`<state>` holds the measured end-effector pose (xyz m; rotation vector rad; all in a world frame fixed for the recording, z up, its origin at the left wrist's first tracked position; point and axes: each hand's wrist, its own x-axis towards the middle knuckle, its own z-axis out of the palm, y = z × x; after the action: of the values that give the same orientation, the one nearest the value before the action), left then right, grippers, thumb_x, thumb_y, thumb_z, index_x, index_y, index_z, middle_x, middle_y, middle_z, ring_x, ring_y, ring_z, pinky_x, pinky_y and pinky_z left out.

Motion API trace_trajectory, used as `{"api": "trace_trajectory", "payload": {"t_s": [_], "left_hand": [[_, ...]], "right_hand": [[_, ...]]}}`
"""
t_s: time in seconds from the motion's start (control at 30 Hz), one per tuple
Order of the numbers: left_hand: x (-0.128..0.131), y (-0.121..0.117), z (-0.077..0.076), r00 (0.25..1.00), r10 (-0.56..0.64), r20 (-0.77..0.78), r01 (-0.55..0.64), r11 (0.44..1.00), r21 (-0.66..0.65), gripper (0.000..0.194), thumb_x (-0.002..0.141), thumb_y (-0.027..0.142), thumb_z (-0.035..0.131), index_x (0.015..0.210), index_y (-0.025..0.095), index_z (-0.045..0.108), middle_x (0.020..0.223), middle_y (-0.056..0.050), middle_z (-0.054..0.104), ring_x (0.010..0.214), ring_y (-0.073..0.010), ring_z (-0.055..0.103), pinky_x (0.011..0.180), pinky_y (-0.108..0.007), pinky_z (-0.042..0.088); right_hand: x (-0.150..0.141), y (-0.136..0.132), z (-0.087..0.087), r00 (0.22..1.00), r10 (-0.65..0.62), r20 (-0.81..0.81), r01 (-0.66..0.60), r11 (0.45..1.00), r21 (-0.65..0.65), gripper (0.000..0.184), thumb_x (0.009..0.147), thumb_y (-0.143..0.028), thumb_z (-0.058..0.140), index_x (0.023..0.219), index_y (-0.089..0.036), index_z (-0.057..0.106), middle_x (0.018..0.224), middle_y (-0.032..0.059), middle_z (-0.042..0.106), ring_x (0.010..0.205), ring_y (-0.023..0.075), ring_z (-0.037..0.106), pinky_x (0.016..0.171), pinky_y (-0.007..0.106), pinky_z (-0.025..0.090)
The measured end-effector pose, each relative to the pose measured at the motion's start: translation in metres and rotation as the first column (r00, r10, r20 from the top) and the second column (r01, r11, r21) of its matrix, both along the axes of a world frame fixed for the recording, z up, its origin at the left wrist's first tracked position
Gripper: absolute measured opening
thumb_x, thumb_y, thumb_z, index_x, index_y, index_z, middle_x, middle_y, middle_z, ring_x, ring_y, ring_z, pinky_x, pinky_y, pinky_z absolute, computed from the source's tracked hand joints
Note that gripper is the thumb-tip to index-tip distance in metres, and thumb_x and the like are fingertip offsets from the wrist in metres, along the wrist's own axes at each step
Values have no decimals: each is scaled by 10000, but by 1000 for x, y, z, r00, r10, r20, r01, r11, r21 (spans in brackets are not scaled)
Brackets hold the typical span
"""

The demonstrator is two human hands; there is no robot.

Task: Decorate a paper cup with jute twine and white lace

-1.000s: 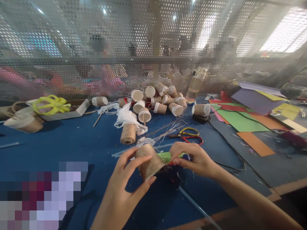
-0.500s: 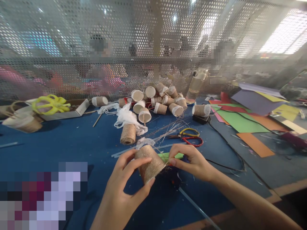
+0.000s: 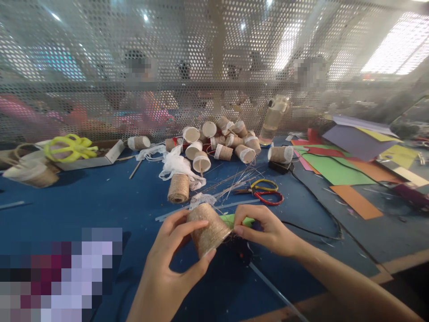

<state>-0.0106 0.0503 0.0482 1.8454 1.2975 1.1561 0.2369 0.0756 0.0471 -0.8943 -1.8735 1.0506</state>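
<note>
My left hand [image 3: 177, 246] is closed around a paper cup [image 3: 209, 228] wrapped in brown jute twine, tilted on its side with its wider end toward the lower right. Fingers and thumb press on opposite sides of it. At the cup's right edge, my right hand [image 3: 261, 226] pinches the twine, whose end is mostly hidden by the fingertips. Just behind the cup lies some white lace [image 3: 203, 200]. A glue gun [image 3: 244, 254], dark and partly hidden, rests below my right hand, with a clear glue stick [image 3: 271, 284] running out of it. Green paper [image 3: 228, 219] shows between cup and hand.
Scissors [image 3: 268, 192] with red and yellow handles lie beyond my right hand. A twine spool [image 3: 178, 188] and several wrapped cups [image 3: 224, 152] stand behind. Coloured paper [image 3: 338, 167] covers the right side; a black cable [image 3: 315, 201] curves there. A bottle [image 3: 275, 118] stands by the perforated screen [image 3: 201, 58].
Both hands keep their hold, with the cup turned very slightly. My right hand has shifted a little left and down at the cup's edge.
</note>
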Motion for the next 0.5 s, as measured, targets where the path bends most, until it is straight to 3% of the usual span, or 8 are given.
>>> {"api": "trace_trajectory", "payload": {"t_s": [0.5], "left_hand": [[2, -1, 2, 997, 7, 77, -4, 999, -44, 241, 817, 314, 760, 1054, 342, 730, 1316, -21, 568, 1189, -242, 646, 935, -362, 627]], "right_hand": [[-1, 1, -1, 997, 72, -29, -75, 988, -138, 272, 971, -351, 646, 775, -165, 612, 750, -19, 571, 689, 110, 500, 665, 248, 385]]}}
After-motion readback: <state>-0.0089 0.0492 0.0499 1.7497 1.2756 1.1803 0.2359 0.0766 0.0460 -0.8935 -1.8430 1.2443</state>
